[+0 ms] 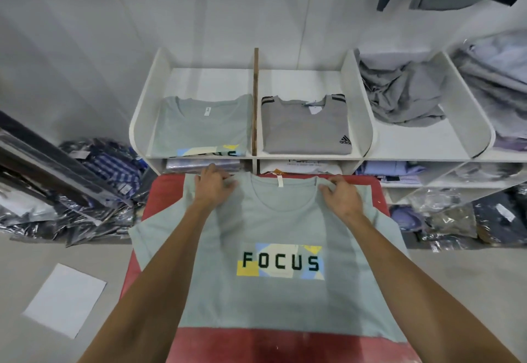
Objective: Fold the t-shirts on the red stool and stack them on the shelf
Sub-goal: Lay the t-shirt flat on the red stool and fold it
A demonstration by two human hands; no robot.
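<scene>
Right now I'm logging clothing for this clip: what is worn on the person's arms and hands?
Nothing shows on them. Both forearms are bare up to the frame's edge, with no sleeve in view. The left hand and right hand wear no gloves, and no watch or ring is visible.

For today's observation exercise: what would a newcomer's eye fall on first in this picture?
First, the pale green t-shirt printed FOCUS, spread flat on the red stool in the middle, with the left hand and right hand pinching its shoulders. Next, the white shelf behind, holding a matching folded green shirt in its left compartment and a folded grey shirt beside it.
</scene>
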